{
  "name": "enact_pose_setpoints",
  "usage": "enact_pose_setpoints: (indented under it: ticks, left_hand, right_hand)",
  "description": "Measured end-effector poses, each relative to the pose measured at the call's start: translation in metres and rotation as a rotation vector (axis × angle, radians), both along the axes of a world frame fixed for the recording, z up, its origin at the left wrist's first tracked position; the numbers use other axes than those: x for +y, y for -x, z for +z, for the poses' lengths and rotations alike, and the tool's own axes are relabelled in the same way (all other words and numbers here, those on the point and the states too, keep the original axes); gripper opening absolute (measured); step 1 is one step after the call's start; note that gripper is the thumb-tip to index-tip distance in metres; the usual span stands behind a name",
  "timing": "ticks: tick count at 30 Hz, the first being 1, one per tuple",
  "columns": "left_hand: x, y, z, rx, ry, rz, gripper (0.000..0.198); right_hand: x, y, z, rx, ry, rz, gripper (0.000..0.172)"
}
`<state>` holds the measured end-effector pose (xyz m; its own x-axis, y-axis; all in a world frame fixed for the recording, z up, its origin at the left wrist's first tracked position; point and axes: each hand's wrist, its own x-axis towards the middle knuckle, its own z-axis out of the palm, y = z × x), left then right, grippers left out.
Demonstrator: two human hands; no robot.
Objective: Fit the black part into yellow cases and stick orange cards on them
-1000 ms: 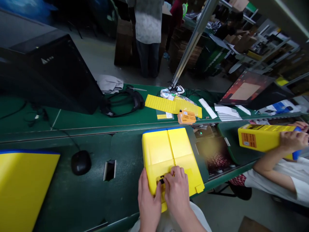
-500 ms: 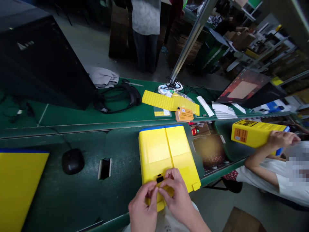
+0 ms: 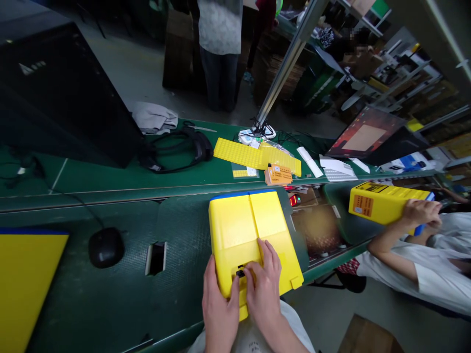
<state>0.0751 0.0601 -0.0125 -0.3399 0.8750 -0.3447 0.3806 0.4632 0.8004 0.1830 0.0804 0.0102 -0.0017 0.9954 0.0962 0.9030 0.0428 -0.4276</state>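
Note:
A yellow plastic box [image 3: 235, 220] with a blue back edge lies in front of me on the green bench. My left hand [image 3: 221, 299] is closed about its near left side, fingers along the edge and thumb on top. That thumb's tip is close to a small black part [image 3: 240, 273] set in the yellow surface. On the other side of this part, my right hand [image 3: 264, 284] has its thumb and index finger drawn together. Its other fingers rest stretched on the box. Whatever may be between the right fingertips is hidden.
Left of me are a black mouse [image 3: 106, 247], another yellow item [image 3: 29, 284] and a large black monitor [image 3: 62, 93]. Behind the box lie yellow sticker sheets [image 3: 239, 153] and orange cards [image 3: 278, 174]. At right, a co-worker's hands [image 3: 421, 213] hold a yellow box [image 3: 382, 203].
My hands have moved apart from a shared pinch by the black part. The left has gone to the box's left side; the right has spread some fingers farther up the box.

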Motion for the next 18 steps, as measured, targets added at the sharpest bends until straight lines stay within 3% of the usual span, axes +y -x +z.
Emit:
enact_pose_setpoints:
  ticks: [5,18]
  left_hand:
    - [-0.0039,-0.0041,-0.0065,-0.053,0.015,0.023,0.064]
    - [-0.0052,-0.0031,-0.0066,-0.061,0.009,0.035,0.061]
  right_hand:
    - [0.0016,0.0078,-0.0033,-0.048,-0.038,-0.053,0.024]
    - [0.0011,0.0104,-0.0049,-0.006,-0.115,-0.141,0.018]
